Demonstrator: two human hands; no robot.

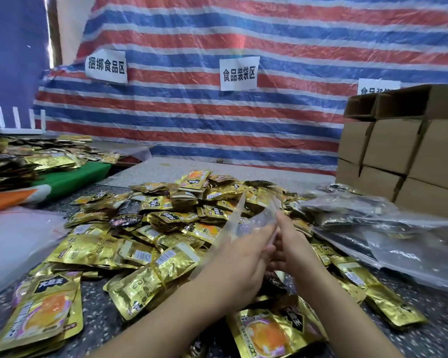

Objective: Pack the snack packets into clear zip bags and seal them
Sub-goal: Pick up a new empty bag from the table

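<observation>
Sign (239,73) "食品装袋区" above packets (166,223)

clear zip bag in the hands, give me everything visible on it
The zip bag is thin, clear, glossy plastic, blurred in places. It is held up over the gold snack pile, its mouth end tilted up and away. The left hand covers its near side and the right hand pinches its right edge. It looks empty; whether the zip is open cannot be told.

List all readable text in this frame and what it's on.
"捆绑食品区": left paper sign on the striped tarp.
"食品装袋区": middle paper sign.
Right paper sign: cut off by cardboard boxes, unreadable.
Gold snack packets: brand and barcode print too blurred.
</observation>
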